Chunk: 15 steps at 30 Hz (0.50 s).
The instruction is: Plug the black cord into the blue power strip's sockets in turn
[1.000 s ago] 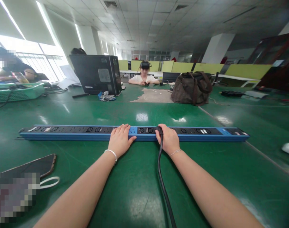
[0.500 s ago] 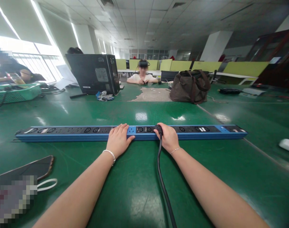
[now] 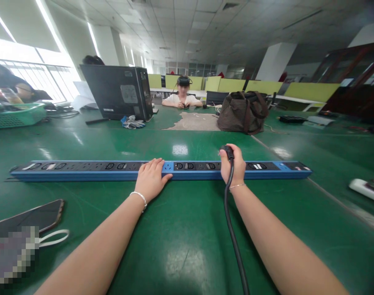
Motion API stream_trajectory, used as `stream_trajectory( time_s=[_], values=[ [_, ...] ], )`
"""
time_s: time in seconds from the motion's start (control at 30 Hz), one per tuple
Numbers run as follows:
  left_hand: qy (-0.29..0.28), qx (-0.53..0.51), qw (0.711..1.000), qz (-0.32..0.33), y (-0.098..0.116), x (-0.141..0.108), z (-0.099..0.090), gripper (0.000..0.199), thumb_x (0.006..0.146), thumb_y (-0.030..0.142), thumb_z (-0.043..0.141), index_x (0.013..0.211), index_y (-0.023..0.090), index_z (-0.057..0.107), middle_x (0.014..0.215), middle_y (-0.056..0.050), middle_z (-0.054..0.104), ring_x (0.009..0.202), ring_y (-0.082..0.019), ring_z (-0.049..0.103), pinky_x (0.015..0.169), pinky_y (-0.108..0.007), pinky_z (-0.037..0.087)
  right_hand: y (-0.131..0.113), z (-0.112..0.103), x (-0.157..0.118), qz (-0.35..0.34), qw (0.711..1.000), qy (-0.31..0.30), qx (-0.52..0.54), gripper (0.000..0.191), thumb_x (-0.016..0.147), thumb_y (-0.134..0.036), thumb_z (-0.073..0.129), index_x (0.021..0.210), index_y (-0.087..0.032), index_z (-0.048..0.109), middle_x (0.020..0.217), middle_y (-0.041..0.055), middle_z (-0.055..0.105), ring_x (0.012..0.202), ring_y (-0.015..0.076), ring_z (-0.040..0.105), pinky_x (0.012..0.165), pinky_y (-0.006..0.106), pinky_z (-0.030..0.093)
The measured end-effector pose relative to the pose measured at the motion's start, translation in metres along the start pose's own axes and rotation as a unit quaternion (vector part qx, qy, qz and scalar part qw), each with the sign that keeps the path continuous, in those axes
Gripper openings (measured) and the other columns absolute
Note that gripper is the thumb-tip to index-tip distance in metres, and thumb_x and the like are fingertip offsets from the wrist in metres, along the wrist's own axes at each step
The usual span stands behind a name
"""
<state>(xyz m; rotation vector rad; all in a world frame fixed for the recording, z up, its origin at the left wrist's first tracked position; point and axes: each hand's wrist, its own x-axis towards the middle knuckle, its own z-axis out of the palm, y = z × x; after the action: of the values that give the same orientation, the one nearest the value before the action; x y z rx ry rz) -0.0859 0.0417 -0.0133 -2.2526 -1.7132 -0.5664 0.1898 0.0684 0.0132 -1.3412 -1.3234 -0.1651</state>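
Note:
A long blue and black power strip [image 3: 191, 175] with a row of sockets lies across the green table in front of me. My left hand [image 3: 150, 177] grips it left of the middle, fingers over the top, thumb against the front side beside a blue socket. Raised above the strip's right half, my right hand [image 3: 234, 164] is closed around the black plug [image 3: 227, 151] of a power cord [image 3: 231, 221]. The plug is clear of the sockets, its front end pointing up and away. From it the cord hangs down toward the table's near edge.
At left front lie a phone [image 3: 36, 217] and a blurred-out item with a white loop [image 3: 55, 237]. Farther back stand a computer case [image 3: 119, 94], gloves [image 3: 132, 122], a green basket [image 3: 21, 116] and a brown bag [image 3: 244, 112]. A person [image 3: 183, 96] sits opposite.
My right hand has lifted the plug up off the power strip and moved it to the right. My left hand stays on the strip. The whole view has shifted slightly.

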Motion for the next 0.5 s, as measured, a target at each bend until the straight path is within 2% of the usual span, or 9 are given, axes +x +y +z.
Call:
stream_trajectory(
  time_s=[0.13,0.27,0.37,0.5],
  values=[
    [0.000,0.001,1.000,-0.001,0.000,0.000,-0.001,0.056,0.088,0.050,0.041,0.129,0.012,0.048,0.135,-0.016,0.052,0.127,-0.030,0.045,0.102,-0.047,0.034,0.046,-0.032,0.014,0.072,0.996,0.045,0.022,0.034,0.077,-0.040,0.055,0.101,-0.019,0.064,0.097,0.0060,0.067,0.088,0.0213,0.061,0.087,0.038,0.046],
    [0.000,0.004,1.000,0.002,0.000,0.001,-0.001,0.056,0.087,0.050,0.041,0.128,0.012,0.048,0.135,-0.017,0.052,0.126,-0.030,0.045,0.102,-0.047,0.034,0.082,-0.053,0.017,0.116,0.991,0.033,0.049,0.032,0.075,-0.039,0.055,0.096,-0.019,0.068,0.093,0.0052,0.069,0.088,0.0215,0.062,0.087,0.040,0.046],
    [0.001,0.002,1.000,0.003,-0.001,0.001,-0.001,0.055,0.087,0.050,0.041,0.128,0.014,0.048,0.135,-0.016,0.052,0.126,-0.029,0.045,0.102,-0.047,0.034,0.088,-0.055,0.015,0.106,0.993,0.008,0.046,0.033,0.076,-0.042,0.053,0.095,-0.020,0.069,0.092,0.0053,0.071,0.091,0.0228,0.063,0.088,0.041,0.046],
    [0.002,0.002,1.000,0.005,0.000,0.000,-0.002,0.054,0.087,0.050,0.041,0.128,0.015,0.048,0.135,-0.016,0.052,0.126,-0.029,0.045,0.102,-0.047,0.035,0.082,-0.051,0.014,0.080,0.995,-0.059,-0.009,0.034,0.078,-0.043,0.051,0.096,-0.021,0.070,0.099,0.0065,0.071,0.096,0.0247,0.063,0.089,0.041,0.046]
  ],
)
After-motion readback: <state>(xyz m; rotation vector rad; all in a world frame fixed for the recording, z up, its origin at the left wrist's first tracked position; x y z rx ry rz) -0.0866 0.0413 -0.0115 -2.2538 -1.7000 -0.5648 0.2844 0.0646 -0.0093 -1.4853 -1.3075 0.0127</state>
